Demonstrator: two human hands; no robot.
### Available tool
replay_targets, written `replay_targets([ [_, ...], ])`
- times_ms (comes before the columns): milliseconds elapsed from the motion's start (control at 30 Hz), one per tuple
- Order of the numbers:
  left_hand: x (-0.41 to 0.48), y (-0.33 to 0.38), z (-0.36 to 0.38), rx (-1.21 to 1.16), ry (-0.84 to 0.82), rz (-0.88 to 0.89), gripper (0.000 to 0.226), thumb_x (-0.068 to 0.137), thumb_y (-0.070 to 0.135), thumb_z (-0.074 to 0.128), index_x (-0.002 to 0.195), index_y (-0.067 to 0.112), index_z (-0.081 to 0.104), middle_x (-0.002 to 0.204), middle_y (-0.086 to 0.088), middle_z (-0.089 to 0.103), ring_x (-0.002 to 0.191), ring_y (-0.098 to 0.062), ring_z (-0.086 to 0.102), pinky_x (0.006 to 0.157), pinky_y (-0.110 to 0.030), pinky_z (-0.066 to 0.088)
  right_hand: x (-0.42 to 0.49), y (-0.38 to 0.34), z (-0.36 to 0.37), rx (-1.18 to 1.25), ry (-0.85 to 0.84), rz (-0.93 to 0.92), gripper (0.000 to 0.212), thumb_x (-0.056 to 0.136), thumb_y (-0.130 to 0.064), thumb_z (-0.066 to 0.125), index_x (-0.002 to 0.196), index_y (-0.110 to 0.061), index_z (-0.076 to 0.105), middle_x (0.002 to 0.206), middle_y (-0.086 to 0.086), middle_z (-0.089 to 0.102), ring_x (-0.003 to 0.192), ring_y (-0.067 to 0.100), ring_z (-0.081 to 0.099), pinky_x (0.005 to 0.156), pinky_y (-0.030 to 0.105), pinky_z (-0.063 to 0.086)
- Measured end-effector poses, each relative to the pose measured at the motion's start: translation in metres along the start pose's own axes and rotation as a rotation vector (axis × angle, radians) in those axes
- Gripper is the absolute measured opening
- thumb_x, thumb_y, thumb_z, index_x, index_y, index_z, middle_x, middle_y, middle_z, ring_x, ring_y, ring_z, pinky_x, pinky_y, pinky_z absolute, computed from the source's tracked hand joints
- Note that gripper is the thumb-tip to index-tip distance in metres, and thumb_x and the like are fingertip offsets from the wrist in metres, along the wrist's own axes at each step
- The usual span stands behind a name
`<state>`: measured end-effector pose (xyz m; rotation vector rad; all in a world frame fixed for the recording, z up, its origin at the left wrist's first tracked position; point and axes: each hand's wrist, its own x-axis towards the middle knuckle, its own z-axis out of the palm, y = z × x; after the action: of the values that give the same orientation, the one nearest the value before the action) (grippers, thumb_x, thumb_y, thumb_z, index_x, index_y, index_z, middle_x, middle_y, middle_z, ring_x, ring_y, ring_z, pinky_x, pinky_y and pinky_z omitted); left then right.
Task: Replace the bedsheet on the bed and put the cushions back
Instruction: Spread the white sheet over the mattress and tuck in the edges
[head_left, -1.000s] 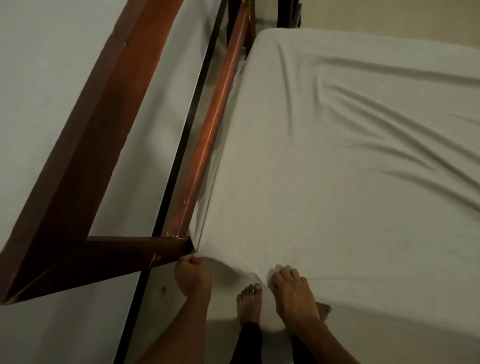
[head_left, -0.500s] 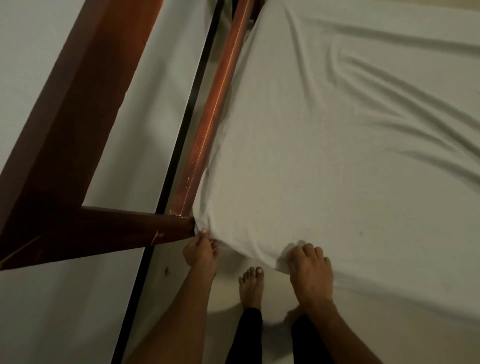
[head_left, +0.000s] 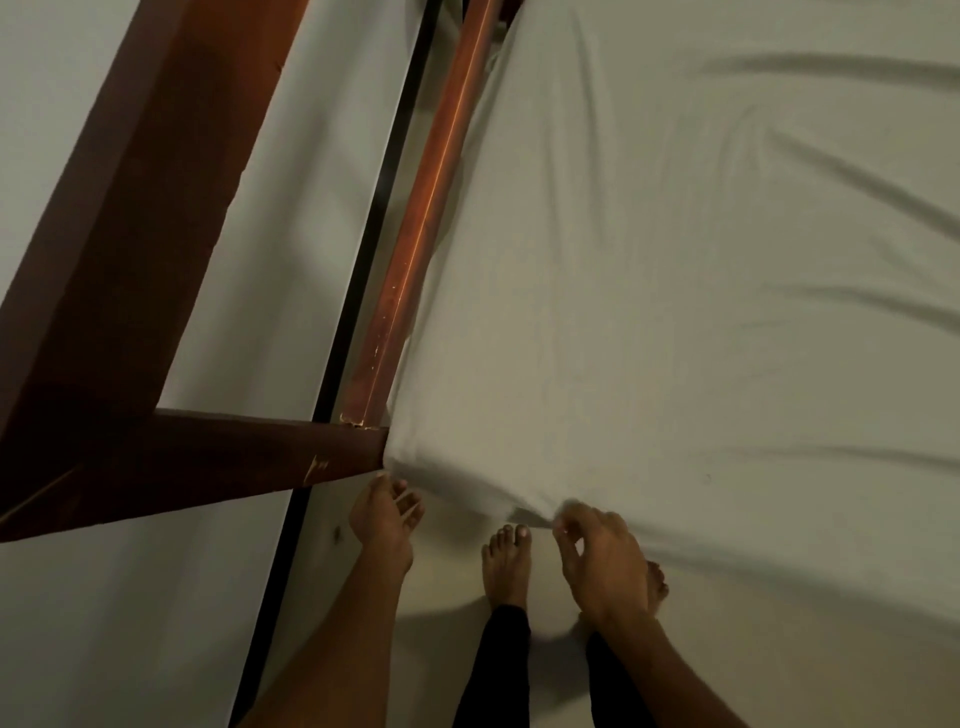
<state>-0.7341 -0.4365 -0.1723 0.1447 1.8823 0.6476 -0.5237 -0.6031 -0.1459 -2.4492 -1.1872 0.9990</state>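
Left hand (head_left: 384, 514) and right hand (head_left: 602, 561) bare, forearms (head_left: 353, 639) unsleeved; black close-fitting trouser legs (head_left: 501, 660) at 6 o'clock, feet (head_left: 506, 558) bare

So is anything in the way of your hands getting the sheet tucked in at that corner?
No, nothing visible. The right hand pinches the hanging edge of the sheet, and the left hand reaches its corner with its fingers. The wooden bed frame sits tight against that corner, so tucking there may be a squeeze.
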Motion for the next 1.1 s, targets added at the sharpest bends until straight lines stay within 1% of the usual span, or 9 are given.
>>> replay_targets([
  [133, 0.002, -0.018, -0.002, 0.073, -0.116, -0.178, 0.017, 0.102, 0.026, 0.064, 0.104, 0.01, 0.069, 0.097, -0.005, 0.072, 0.082, -0.024, 0.067, 0.068, -0.037, 0.053, -0.013, 0.012, 0.006, 0.271, -0.052, 0.29, 0.012, 0.096, -0.026, 0.067, 0.087, -0.032, 0.069, 0.077, -0.017, 0.067, 0.068, -0.01, 0.055, 0.068, -0.001, 0.04],
  [233, 0.001, -0.021, 0.018, 0.051, -0.247, -0.264, 0.019, 0.104, 0.025, 0.062, 0.114, 0.01, 0.068, 0.111, -0.007, 0.074, 0.095, -0.026, 0.069, 0.076, -0.039, 0.054, -0.011, 0.038, 0.024, 0.682, 0.002, 0.694, 0.014, 0.094, -0.036, 0.067, 0.086, -0.03, 0.076, 0.076, -0.004, 0.077, 0.07, 0.012, 0.073, 0.084, 0.031, 0.058],
  [367, 0.006, -0.019, 0.034, 0.063, -0.141, -0.198, 0.02, 0.099, 0.009, 0.065, 0.117, 0.002, 0.065, 0.11, -0.011, 0.072, 0.09, -0.026, 0.068, 0.07, -0.039, 0.054, 0.006, 0.058, 0.022, 1.252, 0.04, 1.068, 0.021, 0.103, -0.023, 0.059, 0.114, -0.008, 0.067, 0.109, 0.013, 0.076, 0.09, 0.033, 0.074, 0.066, 0.035, 0.053],
  [467, 0.013, -0.017, 0.022, 0.153, 0.005, -0.125, 0.019, 0.099, 0.014, 0.063, 0.111, 0.0, 0.067, 0.103, -0.01, 0.071, 0.079, -0.023, 0.067, 0.064, -0.037, 0.053, 0.023, 0.061, 0.022, 1.427, 0.026, 1.088, 0.021, 0.108, -0.02, 0.05, 0.12, -0.01, 0.064, 0.121, 0.01, 0.072, 0.098, 0.027, 0.071, 0.071, 0.037, 0.052],
  [600, 0.015, -0.023, -0.013, 0.157, 0.09, -0.113, 0.022, 0.108, 0.014, 0.043, 0.126, 0.006, 0.052, 0.091, -0.009, 0.056, 0.072, -0.019, 0.056, 0.086, -0.04, 0.046, 0.034, 0.054, 0.031, 1.698, 0.053, 1.162, 0.034, 0.106, -0.019, 0.049, 0.134, -0.006, 0.063, 0.136, 0.017, 0.065, 0.105, 0.032, 0.068, 0.072, 0.04, 0.061],
  [767, 0.026, -0.03, -0.016, 0.013, -0.121, -0.194, 0.031, 0.108, 0.024, 0.047, 0.133, 0.011, 0.06, 0.125, -0.008, 0.067, 0.101, -0.024, 0.068, 0.087, -0.041, 0.05, 0.036, 0.035, 0.042, 2.145, 0.131, 1.063, 0.033, 0.094, -0.007, 0.044, 0.115, -0.005, 0.069, 0.133, 0.016, 0.067, 0.13, 0.04, 0.06, 0.099, 0.059, 0.054],
  [867, 0.022, -0.02, 0.011, -0.083, -0.238, -0.151, 0.027, 0.105, 0.032, 0.053, 0.119, 0.014, 0.068, 0.119, -0.011, 0.072, 0.11, -0.029, 0.069, 0.09, -0.044, 0.053, 0.029, 0.026, 0.048, 2.191, -0.02, 0.893, 0.041, 0.08, 0.008, 0.045, 0.107, -0.012, 0.069, 0.12, 0.011, 0.068, 0.142, 0.036, 0.048, 0.112, 0.058, 0.043],
  [1000, 0.021, -0.017, 0.026, -0.134, -0.228, -0.132, 0.032, 0.101, 0.038, 0.057, 0.115, 0.013, 0.071, 0.112, -0.014, 0.071, 0.107, -0.032, 0.068, 0.09, -0.046, 0.056, 0.034, 0.023, 0.035, 2.248, -0.124, 0.631, 0.03, 0.085, -0.024, 0.076, 0.114, -0.027, 0.068, 0.148, 0.006, 0.057, 0.145, 0.034, 0.045, 0.119, 0.058, 0.031],
  [1100, 0.027, -0.019, 0.023, -0.159, -0.234, -0.12, 0.041, 0.1, 0.042, 0.057, 0.126, 0.013, 0.069, 0.126, -0.016, 0.069, 0.115, -0.034, 0.067, 0.098, -0.052, 0.054, 0.042, 0.018, 0.033, 2.223, -0.05, 0.674, 0.042, 0.086, -0.045, 0.079, 0.125, -0.03, 0.069, 0.152, 0.006, 0.055, 0.142, 0.033, 0.05, 0.118, 0.057, 0.031],
])
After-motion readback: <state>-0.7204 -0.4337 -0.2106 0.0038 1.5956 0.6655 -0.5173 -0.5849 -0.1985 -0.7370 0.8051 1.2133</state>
